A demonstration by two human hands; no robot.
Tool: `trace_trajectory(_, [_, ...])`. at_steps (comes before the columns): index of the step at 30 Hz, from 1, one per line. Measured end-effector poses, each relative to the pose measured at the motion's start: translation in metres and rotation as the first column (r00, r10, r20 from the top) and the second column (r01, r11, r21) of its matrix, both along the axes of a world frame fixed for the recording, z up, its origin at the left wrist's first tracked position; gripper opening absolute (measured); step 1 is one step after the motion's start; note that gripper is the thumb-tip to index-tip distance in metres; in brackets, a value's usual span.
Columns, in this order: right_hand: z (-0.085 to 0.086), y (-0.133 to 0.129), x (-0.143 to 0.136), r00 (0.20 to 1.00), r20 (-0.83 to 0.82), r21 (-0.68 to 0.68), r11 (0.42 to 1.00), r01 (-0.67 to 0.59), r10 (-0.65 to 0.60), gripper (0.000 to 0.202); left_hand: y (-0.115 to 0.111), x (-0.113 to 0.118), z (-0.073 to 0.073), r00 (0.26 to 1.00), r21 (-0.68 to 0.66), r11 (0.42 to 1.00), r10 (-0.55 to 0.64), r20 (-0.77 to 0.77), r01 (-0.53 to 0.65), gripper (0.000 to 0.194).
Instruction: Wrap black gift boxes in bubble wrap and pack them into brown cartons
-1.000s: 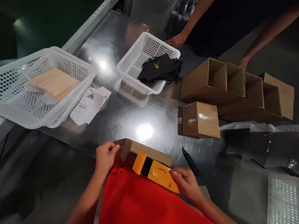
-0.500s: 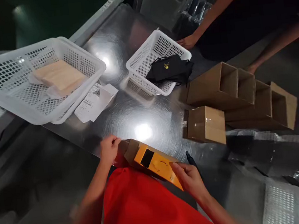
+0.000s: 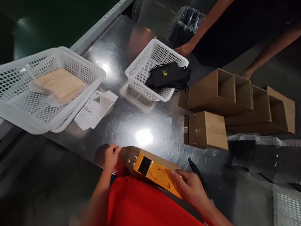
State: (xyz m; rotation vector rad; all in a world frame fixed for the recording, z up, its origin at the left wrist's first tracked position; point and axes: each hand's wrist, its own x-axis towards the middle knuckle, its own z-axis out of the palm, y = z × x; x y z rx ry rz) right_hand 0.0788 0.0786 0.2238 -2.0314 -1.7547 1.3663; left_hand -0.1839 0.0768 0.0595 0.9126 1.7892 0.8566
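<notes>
Close against my red top lies a cardboard box, tilted across the near edge of the metal table. Clear, shiny tape shows over its left end. My right hand is wrapped round the lower end of an orange tape dispenser, which has a dark window near its front and rests along the box. At the box's left corner, my left hand is closed in a pinch on the edge; its fingertips are small in view. A black marker-like tool lies just beyond my right hand.
White baskets at left hold a wrapped tan packet beside paper slips. Another basket holds black pouches. A closed carton and several open cartons stand right. A co-worker's hand is near the basket.
The tape dispenser has shifted slightly left along the box, with my right hand on it. Shiny tape now shows more plainly at the box's left end. The whole view has tilted slightly.
</notes>
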Motion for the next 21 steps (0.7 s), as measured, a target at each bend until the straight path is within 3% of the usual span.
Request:
trace_trajectory(5, [0.000,-0.002,-0.001,1.000,0.000,0.014,1.000,-0.007,0.007,0.063,-0.008,0.037,-0.027,0.998,-0.035,0.998,-0.041,0.039,0.043,0.025])
trace_trajectory(8, [-0.001,-0.006,-0.001,0.999,-0.035,0.000,1.000,0.012,-0.012,0.061,-0.014,0.056,-0.037,0.997,-0.063,0.995,-0.070,0.034,0.072,0.027])
trace_trajectory(15, [0.001,-0.007,-0.004,0.995,-0.087,-0.023,0.998,0.054,-0.056,0.061,-0.014,0.055,-0.029,0.967,-0.170,0.955,-0.252,-0.043,0.242,0.027])
trace_trajectory(21, [-0.007,-0.005,-0.002,0.998,-0.053,0.082,0.996,0.026,-0.022,0.060,-0.002,0.039,-0.019,0.882,-0.360,0.845,-0.458,-0.110,0.395,0.028])
